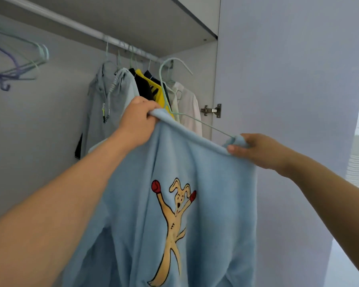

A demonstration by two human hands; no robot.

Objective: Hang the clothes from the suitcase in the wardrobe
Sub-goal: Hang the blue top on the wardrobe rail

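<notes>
Two bare forearms reach forward from the bottom corners of the view. Between them hangs a light blue sweatshirt [195, 183] with a cartoon dog in red boxing gloves [173, 222] printed on it. The left hand [137, 121] clutches the top edge of the sweatshirt, fingers curled around the fabric. The right hand [257, 151] pinches the other end of that edge, thumb on the near side. A pale green wire hanger [175, 66] rises from the held edge, one arm running down to the right hand and its hook curving free below the rail. Beyond, inside the wardrobe [50, 131], a white rail [71, 22] carries a grey hoodie [110, 104], dark and yellow garments [151, 90] and a white shirt [188, 104]. Several empty hangers [19, 65] hang at far left. An open wardrobe door [288, 79] stands on the right.
</notes>
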